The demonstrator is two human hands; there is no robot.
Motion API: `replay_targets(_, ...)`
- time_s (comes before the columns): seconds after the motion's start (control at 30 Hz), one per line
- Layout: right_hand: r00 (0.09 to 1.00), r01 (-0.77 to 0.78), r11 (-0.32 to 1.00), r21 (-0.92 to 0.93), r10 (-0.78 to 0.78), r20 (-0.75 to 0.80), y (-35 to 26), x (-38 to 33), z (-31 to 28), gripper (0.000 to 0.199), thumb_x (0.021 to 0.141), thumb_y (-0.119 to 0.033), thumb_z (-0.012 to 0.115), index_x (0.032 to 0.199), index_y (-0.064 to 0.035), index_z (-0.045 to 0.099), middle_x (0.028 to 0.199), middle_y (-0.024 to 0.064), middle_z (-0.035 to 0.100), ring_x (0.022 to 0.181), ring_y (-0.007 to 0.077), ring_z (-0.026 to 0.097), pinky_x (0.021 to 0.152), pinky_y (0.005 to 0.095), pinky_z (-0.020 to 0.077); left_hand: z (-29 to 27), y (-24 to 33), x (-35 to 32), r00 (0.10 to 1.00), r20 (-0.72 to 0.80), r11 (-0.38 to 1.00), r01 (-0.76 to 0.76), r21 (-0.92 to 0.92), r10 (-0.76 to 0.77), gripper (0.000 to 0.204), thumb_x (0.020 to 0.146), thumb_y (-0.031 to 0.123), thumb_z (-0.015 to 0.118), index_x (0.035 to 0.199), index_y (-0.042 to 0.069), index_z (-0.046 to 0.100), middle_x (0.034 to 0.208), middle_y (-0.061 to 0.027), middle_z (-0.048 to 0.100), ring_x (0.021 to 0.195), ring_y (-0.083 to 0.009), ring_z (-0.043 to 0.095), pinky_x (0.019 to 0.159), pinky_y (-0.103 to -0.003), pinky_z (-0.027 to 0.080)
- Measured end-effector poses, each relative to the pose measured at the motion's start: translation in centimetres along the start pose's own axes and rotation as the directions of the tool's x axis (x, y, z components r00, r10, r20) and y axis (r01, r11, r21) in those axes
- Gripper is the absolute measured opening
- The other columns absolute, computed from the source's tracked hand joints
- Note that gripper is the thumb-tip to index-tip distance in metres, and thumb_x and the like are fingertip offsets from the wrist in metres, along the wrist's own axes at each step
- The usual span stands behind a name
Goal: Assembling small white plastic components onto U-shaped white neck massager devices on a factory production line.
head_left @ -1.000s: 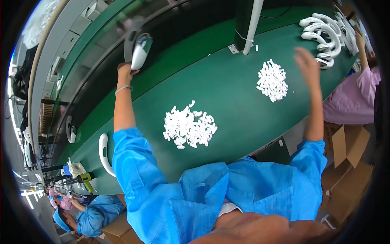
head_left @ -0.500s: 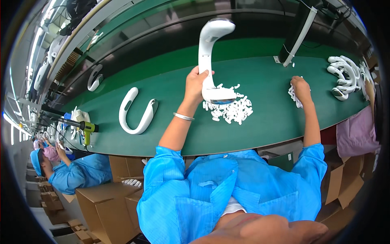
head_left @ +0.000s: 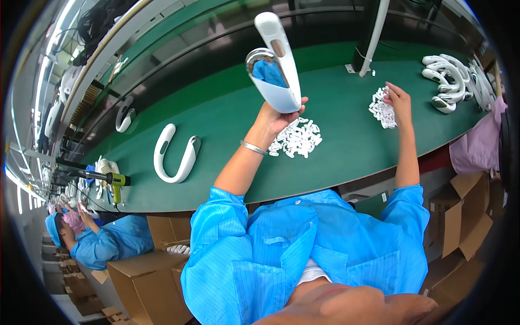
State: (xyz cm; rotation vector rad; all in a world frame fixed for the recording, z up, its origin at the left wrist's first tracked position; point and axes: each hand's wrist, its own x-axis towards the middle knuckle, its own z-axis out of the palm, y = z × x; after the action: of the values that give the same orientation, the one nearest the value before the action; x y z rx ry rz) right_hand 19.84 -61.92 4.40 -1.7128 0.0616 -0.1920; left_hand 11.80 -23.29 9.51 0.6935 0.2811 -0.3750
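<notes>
My left hand [head_left: 277, 117] grips a white U-shaped plastic part [head_left: 277, 65] with a shiny chrome inner face and holds it up above the green conveyor belt [head_left: 227, 108]. Just below that hand lies a pile of small white plastic pieces [head_left: 299, 138]. My right hand [head_left: 398, 97] reaches out to a second pile of small white pieces [head_left: 380, 108] further right, fingers on its edge; whether it grasps a piece is unclear.
Another white U-shaped part [head_left: 174, 154] lies on the belt to the left, one more [head_left: 125, 114] beyond it. A heap of U-shaped parts [head_left: 455, 81] sits far right. A yellow-green power screwdriver [head_left: 111, 181] hangs at left. Cardboard boxes [head_left: 466, 216] and a seated worker in blue [head_left: 103, 241] flank me.
My left hand has brought the U-shaped part from the far side of the belt and raised it closer. My right hand has settled on the right pile. The view has shifted right.
</notes>
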Motion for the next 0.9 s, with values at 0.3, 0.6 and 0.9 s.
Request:
replay_targets(0.3,0.970,-0.139,0.895,0.425,0.037,0.238,-5.9,-5.7,5.9,0.024,0.085,-0.005,0.061,0.107,0.0027,0.060,0.086,0.0061,0.062,0.070,0.0105,0.061,0.064,0.0217,0.0546,0.2,-3.7,0.8,0.989,0.114,0.969,-0.117,0.219,0.094,0.030,0.082,0.003,0.062,0.108,-0.009,0.053,0.106,-0.0189,0.060,0.093,-0.0263,0.064,0.070,-0.035,0.058)
replay_targets(0.6,0.849,-0.330,0.770,0.547,-0.011,0.528,-8.6,-10.2,12.7,0.027,0.083,-0.001,0.062,0.109,0.0026,0.058,0.088,0.0120,0.065,0.076,0.0154,0.066,0.066,0.0222,0.0564,3.6,-6.8,-3.1,0.961,0.147,0.900,-0.271,0.343,0.234,0.045,0.084,0.005,0.063,0.124,0.000,0.043,0.112,-0.0127,0.058,0.093,-0.0199,0.062,0.078,-0.032,0.055)
replay_targets(0.9,0.915,-0.287,0.772,0.567,0.045,0.402,-8.5,-12.0,13.6,0.012,0.084,-0.002,0.062,0.095,0.0025,0.065,0.079,0.0079,0.064,0.067,0.0116,0.063,0.061,0.0214,0.0536,1.6,-9.3,-2.9,0.894,0.309,0.733,-0.443,0.516,0.324,0.034,0.086,0.017,0.063,0.112,0.002,0.049,0.092,-0.0071,0.060,0.074,-0.0138,0.060,0.061,-0.027,0.052)
